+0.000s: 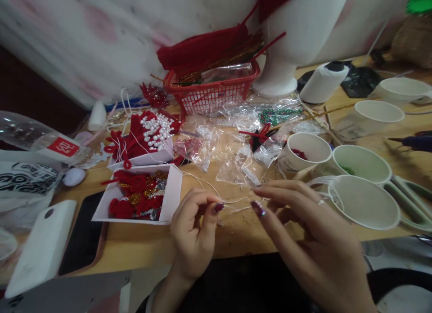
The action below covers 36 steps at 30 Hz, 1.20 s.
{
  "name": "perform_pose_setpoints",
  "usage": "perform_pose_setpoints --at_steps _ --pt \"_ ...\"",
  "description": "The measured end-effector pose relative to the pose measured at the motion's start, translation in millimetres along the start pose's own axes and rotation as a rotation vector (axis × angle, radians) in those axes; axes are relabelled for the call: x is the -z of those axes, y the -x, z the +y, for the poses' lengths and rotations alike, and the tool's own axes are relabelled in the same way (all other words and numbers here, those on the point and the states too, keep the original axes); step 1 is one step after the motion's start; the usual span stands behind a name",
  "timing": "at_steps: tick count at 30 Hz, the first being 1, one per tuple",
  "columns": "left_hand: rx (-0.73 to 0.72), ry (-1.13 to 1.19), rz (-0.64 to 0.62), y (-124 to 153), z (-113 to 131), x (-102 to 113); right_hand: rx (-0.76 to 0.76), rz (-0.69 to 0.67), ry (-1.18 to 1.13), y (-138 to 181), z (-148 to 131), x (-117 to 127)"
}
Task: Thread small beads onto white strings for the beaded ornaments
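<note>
My left hand [194,236] pinches a thin white cord [236,209] between thumb and forefinger, just over the table's front part. The cord runs across to my right hand [313,236], whose thumb meets its other end, with the index finger raised a little above. The fingers under that thumb are partly hidden. Left of my left hand stands a white box [173,194] holding red fuzzy ornaments [135,196] with gold and silver pieces. Beyond my hands lie clear plastic bags [232,155] of small beads.
Several white cups [367,203] stand at the right, some with beads. A red basket [211,97] and a white mannequin stand [276,79] are at the back. A phone [83,234], a white power bank [43,245] and a plastic bottle [30,131] lie left. A glue gun [415,143] is far right.
</note>
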<state>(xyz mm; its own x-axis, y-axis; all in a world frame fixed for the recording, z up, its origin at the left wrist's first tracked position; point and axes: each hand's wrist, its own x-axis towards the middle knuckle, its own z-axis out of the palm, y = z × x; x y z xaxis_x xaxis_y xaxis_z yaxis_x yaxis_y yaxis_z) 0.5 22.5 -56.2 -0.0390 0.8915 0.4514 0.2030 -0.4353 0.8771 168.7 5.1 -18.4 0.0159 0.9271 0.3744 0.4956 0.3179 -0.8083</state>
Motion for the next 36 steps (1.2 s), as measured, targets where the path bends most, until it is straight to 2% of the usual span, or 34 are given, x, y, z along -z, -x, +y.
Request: perform_pose_setpoints --at_steps 4,7,9,14,18,21,27,33,36 --pt "-0.008 -0.042 -0.048 -1 1 2 0.023 -0.155 -0.195 -2 -4 -16" --pt "0.004 -0.008 -0.032 -1 1 2 0.05 -0.122 -0.261 -3 -1 -22" --pt "0.106 0.098 -0.017 -1 0 2 0.068 -0.084 -0.271 -4 -1 -22" --pt "0.498 0.558 -0.047 -1 0 -1 0.115 -0.034 -0.24 -4 -2 -17" --pt "0.635 0.744 -0.155 -2 1 -3 0.154 -0.055 -0.219 -5 0 -15" --pt "0.653 0.793 -0.193 -4 2 -5 0.193 -0.074 -0.161 -6 1 -12" --pt "0.66 0.81 -0.234 -6 5 -3 0.117 -0.12 -0.167 -8 -3 -9" --pt "0.683 0.642 -0.231 1 0 2 0.269 -0.131 -0.014 -8 -4 -12" --pt "0.654 0.525 -0.219 3 -2 3 0.299 -0.125 0.045 -9 -5 -11"
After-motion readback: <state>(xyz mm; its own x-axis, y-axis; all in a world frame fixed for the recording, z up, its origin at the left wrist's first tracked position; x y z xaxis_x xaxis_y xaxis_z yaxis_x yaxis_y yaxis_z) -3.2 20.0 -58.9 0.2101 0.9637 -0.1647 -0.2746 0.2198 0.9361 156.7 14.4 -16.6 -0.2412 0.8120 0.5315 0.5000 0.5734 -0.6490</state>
